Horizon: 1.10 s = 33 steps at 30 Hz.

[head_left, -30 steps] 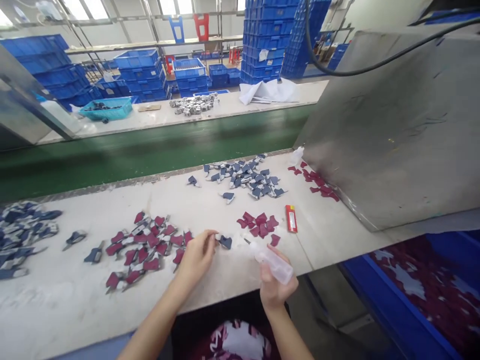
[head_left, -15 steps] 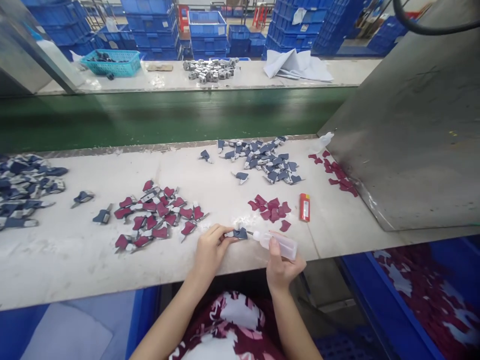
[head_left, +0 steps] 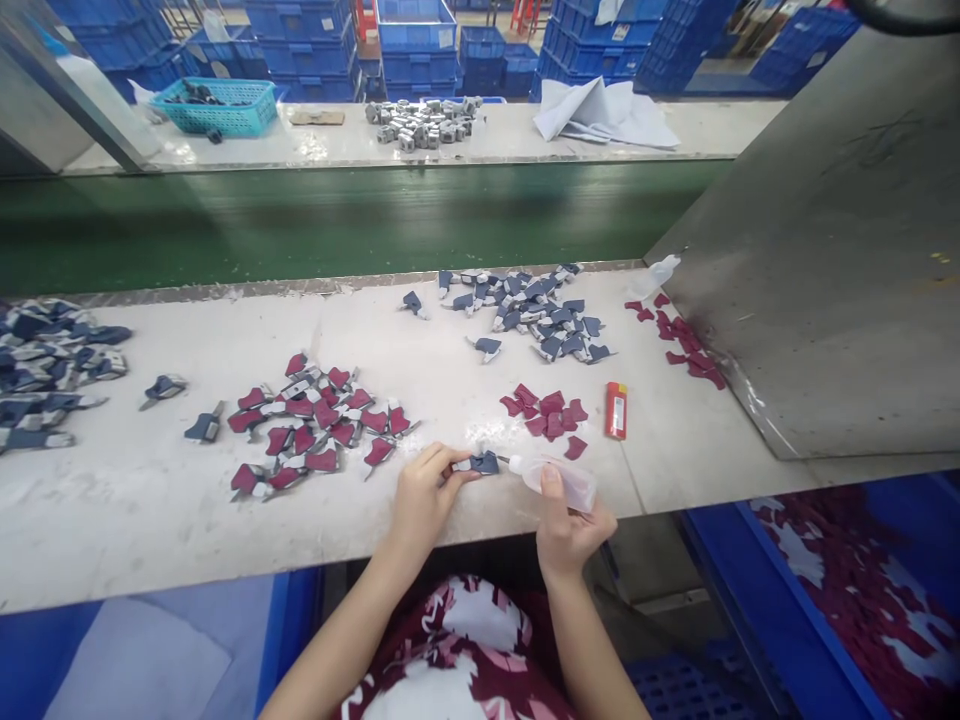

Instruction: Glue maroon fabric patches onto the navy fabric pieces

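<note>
My left hand (head_left: 429, 492) pinches a small dark blue and grey part (head_left: 480, 462) at its left end, just above the table. In my right hand (head_left: 568, 530) is a translucent squeeze bottle (head_left: 562, 482), tilted so its thin nozzle points left at the part. The nozzle tip is at the part's right end; whether they touch I cannot tell. Beyond my hands lies a small pile of maroon pieces (head_left: 553, 405), with a red lighter (head_left: 616, 411) to its right. Left of my left hand, several grey parts with maroon faces (head_left: 322, 415) are spread out.
Blue-grey parts (head_left: 540, 310) lie at the table's back, and more (head_left: 45, 370) at far left. Maroon pieces (head_left: 690, 345) rest by a slanted metal panel (head_left: 825, 260) on the right. A blue bin (head_left: 750, 570) stands below the table's right edge. A green strip (head_left: 375, 225) runs behind.
The view has shifted slightly, so the background sits a little higher. Both hands keep their holds, with the bottle's nozzle still at the part.
</note>
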Each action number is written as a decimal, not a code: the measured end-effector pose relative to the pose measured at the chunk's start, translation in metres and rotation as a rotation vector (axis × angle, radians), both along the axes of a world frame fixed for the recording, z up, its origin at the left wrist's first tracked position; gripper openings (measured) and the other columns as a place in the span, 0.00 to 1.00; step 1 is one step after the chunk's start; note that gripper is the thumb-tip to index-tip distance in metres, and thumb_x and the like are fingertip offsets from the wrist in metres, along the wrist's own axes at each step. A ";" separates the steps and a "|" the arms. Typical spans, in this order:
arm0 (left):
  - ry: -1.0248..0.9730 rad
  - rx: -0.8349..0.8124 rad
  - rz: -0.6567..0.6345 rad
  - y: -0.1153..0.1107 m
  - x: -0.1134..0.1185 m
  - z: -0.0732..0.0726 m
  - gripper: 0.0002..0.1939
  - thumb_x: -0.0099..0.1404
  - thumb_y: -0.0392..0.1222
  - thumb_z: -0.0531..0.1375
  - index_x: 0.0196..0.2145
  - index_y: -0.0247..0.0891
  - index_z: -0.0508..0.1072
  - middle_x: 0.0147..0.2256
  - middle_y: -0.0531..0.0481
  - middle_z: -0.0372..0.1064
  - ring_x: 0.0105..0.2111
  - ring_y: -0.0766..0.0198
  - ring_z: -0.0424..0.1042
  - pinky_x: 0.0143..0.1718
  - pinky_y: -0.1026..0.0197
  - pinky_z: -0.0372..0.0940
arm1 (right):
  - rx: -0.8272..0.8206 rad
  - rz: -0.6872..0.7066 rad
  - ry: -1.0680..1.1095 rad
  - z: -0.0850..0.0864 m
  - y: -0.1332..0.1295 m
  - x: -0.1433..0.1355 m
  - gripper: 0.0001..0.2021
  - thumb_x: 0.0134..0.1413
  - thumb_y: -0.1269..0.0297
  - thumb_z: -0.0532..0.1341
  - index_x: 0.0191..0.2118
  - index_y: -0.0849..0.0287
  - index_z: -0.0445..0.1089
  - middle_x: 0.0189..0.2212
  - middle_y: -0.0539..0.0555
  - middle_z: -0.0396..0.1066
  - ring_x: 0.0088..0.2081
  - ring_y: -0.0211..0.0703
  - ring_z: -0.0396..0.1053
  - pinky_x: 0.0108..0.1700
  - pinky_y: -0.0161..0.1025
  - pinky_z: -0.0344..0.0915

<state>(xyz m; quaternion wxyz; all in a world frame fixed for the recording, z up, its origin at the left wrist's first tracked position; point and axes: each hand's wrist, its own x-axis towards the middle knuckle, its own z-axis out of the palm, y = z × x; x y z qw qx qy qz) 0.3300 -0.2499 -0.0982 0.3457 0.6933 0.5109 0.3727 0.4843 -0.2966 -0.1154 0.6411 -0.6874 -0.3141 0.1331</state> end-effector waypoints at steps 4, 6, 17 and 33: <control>-0.001 0.037 0.004 0.000 0.000 0.000 0.03 0.63 0.32 0.65 0.35 0.37 0.79 0.28 0.53 0.72 0.26 0.64 0.70 0.32 0.64 0.65 | 0.000 -0.052 -0.052 -0.005 -0.002 0.001 0.17 0.53 0.52 0.69 0.31 0.66 0.78 0.26 0.59 0.79 0.27 0.51 0.78 0.29 0.41 0.73; -0.002 0.047 0.009 -0.001 0.000 -0.001 0.04 0.63 0.32 0.65 0.35 0.38 0.78 0.28 0.53 0.71 0.26 0.65 0.69 0.31 0.64 0.65 | 0.012 -0.071 -0.074 -0.008 -0.003 0.002 0.17 0.53 0.53 0.69 0.31 0.66 0.78 0.26 0.59 0.79 0.27 0.51 0.78 0.30 0.41 0.73; 0.001 0.059 0.017 -0.001 0.001 -0.002 0.06 0.61 0.31 0.67 0.36 0.37 0.79 0.27 0.54 0.71 0.25 0.66 0.68 0.30 0.65 0.64 | 0.094 -0.119 -0.041 -0.011 -0.006 0.003 0.13 0.50 0.58 0.70 0.24 0.63 0.73 0.18 0.51 0.70 0.20 0.42 0.68 0.25 0.38 0.66; -0.034 0.062 0.045 -0.001 0.002 -0.005 0.05 0.59 0.31 0.69 0.33 0.36 0.77 0.25 0.56 0.68 0.23 0.68 0.65 0.26 0.66 0.60 | -0.025 0.027 0.029 0.005 0.000 -0.014 0.17 0.51 0.53 0.69 0.30 0.66 0.79 0.25 0.59 0.79 0.25 0.50 0.77 0.28 0.40 0.73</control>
